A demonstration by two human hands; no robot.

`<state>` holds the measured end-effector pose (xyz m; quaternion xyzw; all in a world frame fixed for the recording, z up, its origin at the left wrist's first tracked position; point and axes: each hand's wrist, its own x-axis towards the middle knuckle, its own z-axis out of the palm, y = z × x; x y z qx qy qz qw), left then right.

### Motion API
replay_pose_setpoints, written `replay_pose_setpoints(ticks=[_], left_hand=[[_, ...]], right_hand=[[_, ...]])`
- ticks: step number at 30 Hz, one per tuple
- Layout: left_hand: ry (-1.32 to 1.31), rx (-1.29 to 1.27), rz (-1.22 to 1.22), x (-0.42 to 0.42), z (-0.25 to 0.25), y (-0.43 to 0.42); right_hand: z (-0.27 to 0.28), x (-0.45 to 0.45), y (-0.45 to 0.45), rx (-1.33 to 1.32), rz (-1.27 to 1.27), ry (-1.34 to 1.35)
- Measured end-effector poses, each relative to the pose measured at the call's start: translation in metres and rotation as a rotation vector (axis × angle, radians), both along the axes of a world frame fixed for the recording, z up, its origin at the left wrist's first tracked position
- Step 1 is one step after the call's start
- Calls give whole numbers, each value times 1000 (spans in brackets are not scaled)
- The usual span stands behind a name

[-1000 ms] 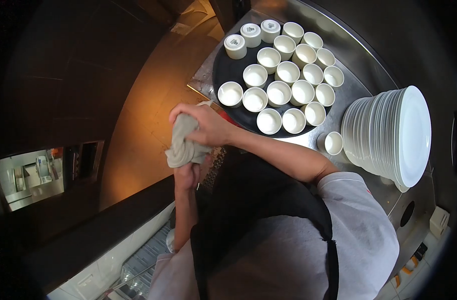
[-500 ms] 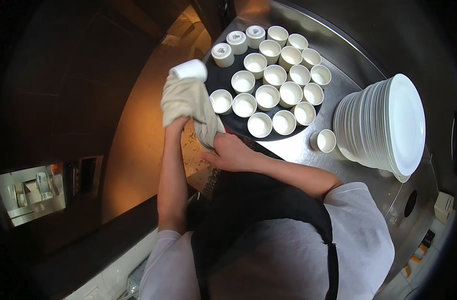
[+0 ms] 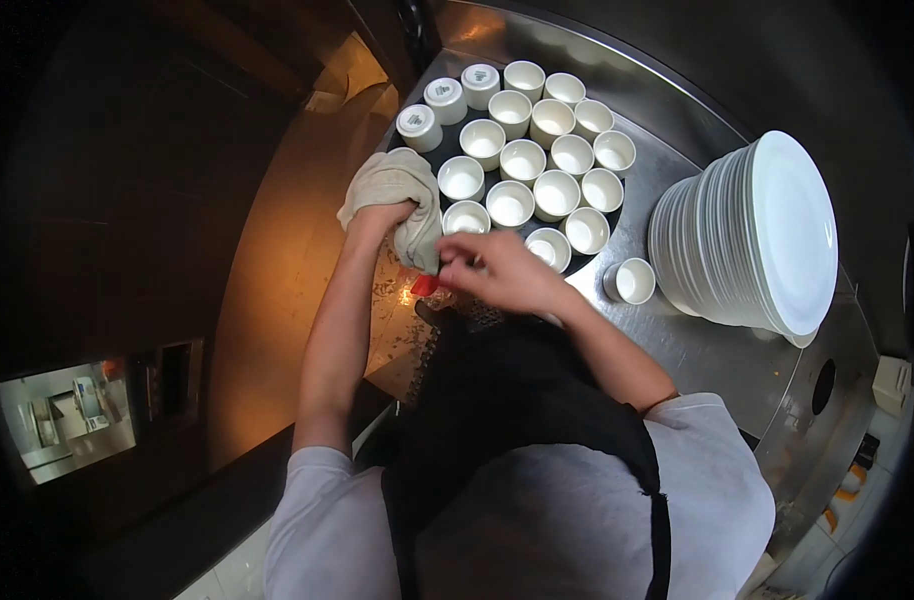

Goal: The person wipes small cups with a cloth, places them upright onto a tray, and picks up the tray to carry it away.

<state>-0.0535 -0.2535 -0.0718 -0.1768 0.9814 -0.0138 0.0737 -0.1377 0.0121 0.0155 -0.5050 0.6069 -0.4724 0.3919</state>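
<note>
My left hand (image 3: 385, 217) is closed on a bunched beige cloth (image 3: 392, 182), left of the cups. A white cup that stuck out of the cloth earlier is out of sight; whether it is inside the folds I cannot tell. My right hand (image 3: 502, 270) is beside the cloth's hanging end, over the near edge of a round black tray (image 3: 449, 150). Its fingers are bent and smeared by motion, so their grip is unclear. White cups cover the tray, most mouth up, such as one cup (image 3: 510, 203). Three, including this cup (image 3: 419, 127), stand upside down at the far left.
A tall stack of white plates (image 3: 722, 235) stands on the steel counter (image 3: 677, 350) at right. One cup (image 3: 633, 281) is between the plates and tray. Something red (image 3: 424, 286) shows below the cloth. A brownish surface with scattered bits (image 3: 287, 300) extends at left.
The white cup at the top of the cloth has gone from sight. My left hand has turned and moved closer to the tray. My right hand has lifted toward the cups.
</note>
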Motion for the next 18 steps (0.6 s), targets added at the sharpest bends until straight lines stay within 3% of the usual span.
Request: replay_pose_setpoints(ticks=[2,3,6,9,12,13,16,17,18], left_hand=[[-45,30,-31,-6,42,29],[53,106,-69,4,34,23],[378,190,-115,37,-52,-26],[506,421,-11,46,-7,-3],[649,671,126,75,-32,-13],[238,493,380,69,53,25],[702,953,603,92,62,46],[928,1152,543,97,66,47],[951,1181,482,100,71,47]], right_hand=[[1,-25,-11,-48,-104,111],[3,-37,-23,-89,-165,125],[-4,-75,-74,-178,-307,267],[-13,-92,-141,-55,-238,584],[-39,-88,-189,-17,-104,1020],[-48,-85,-198,24,-59,1125],[-58,-87,-210,111,80,1329],[-53,-88,-210,133,127,1365],[-48,-89,-210,155,174,1402]])
